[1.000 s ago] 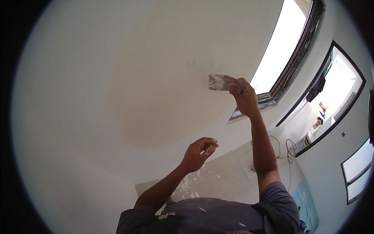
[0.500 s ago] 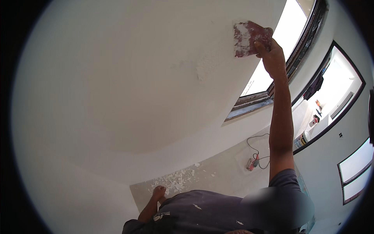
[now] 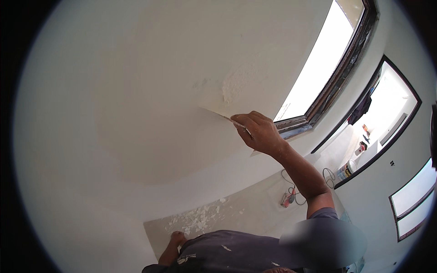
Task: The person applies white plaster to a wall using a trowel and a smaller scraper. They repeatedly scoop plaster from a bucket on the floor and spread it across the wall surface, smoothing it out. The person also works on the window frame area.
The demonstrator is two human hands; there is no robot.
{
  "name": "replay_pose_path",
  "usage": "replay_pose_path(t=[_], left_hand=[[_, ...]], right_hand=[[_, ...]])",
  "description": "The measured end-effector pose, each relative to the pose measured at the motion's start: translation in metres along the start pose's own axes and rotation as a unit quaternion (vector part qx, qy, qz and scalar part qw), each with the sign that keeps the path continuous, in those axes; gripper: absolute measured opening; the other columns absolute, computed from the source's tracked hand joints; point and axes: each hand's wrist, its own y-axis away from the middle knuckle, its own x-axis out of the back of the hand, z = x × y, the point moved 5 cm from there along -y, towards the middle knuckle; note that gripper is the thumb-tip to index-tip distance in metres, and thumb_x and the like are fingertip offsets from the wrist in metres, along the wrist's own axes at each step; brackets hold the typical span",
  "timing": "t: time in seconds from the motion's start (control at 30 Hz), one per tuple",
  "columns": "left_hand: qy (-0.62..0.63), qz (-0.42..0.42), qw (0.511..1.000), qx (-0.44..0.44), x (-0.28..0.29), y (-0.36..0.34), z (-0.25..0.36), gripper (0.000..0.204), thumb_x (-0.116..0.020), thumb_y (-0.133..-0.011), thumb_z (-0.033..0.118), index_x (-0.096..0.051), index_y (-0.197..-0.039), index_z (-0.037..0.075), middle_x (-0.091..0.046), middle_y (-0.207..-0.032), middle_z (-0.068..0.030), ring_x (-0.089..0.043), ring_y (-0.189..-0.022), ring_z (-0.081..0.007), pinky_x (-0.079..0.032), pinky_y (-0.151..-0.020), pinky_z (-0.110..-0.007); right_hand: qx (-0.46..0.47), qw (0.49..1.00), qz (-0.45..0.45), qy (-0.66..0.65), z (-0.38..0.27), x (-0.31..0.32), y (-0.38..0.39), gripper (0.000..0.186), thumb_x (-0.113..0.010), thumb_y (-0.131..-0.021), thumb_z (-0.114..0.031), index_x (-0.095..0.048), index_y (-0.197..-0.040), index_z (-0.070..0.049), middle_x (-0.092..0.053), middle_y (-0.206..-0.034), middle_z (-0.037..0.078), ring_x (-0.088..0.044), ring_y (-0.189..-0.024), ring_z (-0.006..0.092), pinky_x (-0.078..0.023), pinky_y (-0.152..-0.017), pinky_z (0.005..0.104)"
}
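Observation:
My right hand [image 3: 256, 132] is closed on a thin, flat putty scraper [image 3: 214, 112], seen nearly edge-on. Its blade reaches toward the off-white wall [image 3: 145, 104], just below a rough patch of pale filler [image 3: 234, 86] beside the bright window [image 3: 314, 63]; whether blade and wall touch I cannot tell. Low at the lower edge, my left hand [image 3: 178, 237] hangs beside my dark shirt, too small to show clearly whether it holds anything.
On the pale floor [image 3: 252, 195] lie white flakes [image 3: 200, 218] and a red power tool [image 3: 287, 198] with a looped cord. At right, a dark-framed doorway [image 3: 400, 86] shows a paint bucket [image 3: 347, 169] and small items; a smaller window [image 3: 409, 191] is below it.
My right hand rose with the scraper, then came down and leftward, turning the blade edge-on. My left hand dropped to my side. A pale filler patch now shows on the wall.

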Motion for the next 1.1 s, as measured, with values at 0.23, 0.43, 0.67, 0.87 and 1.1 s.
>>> replay_pose_path(t=[0.23,0.43,0.67,0.87,1.1], left_hand=[[0.044,0.011,0.999,-0.013,0.014,0.005,0.026,0.028,-0.062,-0.083,0.027,-0.074,-0.095,0.004,-0.073,-0.088,-0.0142,-0.071,-0.083,-0.0261,-0.055,-0.076,-0.040],[-0.097,-0.044,0.994,-0.017,0.023,0.025,0.010,0.036,-0.059,-0.086,0.033,-0.072,-0.099,0.002,-0.073,-0.097,-0.0161,-0.071,-0.091,-0.0291,-0.055,-0.082,-0.040],[-0.323,-0.117,0.932,-0.119,0.025,0.032,0.033,0.051,-0.052,-0.087,0.046,-0.071,-0.107,0.003,-0.071,-0.104,-0.0175,-0.068,-0.102,-0.0320,-0.051,-0.094,-0.044],[-0.054,-0.051,0.997,-0.008,0.034,0.035,0.033,0.041,-0.061,-0.083,0.037,-0.071,-0.104,0.002,-0.073,-0.098,-0.0110,-0.069,-0.096,-0.0242,-0.054,-0.088,-0.037],[-0.009,-0.041,0.999,0.025,0.037,0.027,0.028,0.039,-0.070,-0.078,0.031,-0.070,-0.104,0.003,-0.072,-0.096,-0.0119,-0.070,-0.087,-0.0225,-0.056,-0.081,-0.038]], right_hand=[[-0.049,0.988,0.137,0.059,0.043,0.046,-0.036,0.022,-0.069,-0.089,-0.009,-0.064,-0.107,0.002,-0.071,-0.086,0.016,-0.072,-0.075,0.0229,-0.057,-0.063,0.0319],[-0.154,0.963,0.207,0.080,0.086,0.109,-0.059,0.032,-0.068,-0.093,-0.020,-0.064,-0.115,0.002,-0.074,-0.095,0.015,-0.072,-0.085,0.0191,-0.057,-0.074,0.0316],[-0.126,0.949,0.290,-0.005,0.122,0.160,-0.082,0.042,-0.070,-0.092,-0.027,-0.062,-0.119,0.004,-0.074,-0.097,0.014,-0.071,-0.087,0.0194,-0.056,-0.077,0.0322],[-0.218,0.950,0.224,-0.013,0.113,0.170,-0.095,0.037,-0.070,-0.093,-0.026,-0.063,-0.115,0.003,-0.072,-0.094,0.008,-0.065,-0.079,0.0108,-0.053,-0.069,0.0271],[-0.146,0.981,0.082,-0.097,0.082,0.085,-0.137,0.040,-0.069,-0.094,-0.034,-0.064,-0.115,-0.001,-0.071,-0.090,0.008,-0.065,-0.079,0.0125,-0.052,-0.071,0.0293]])
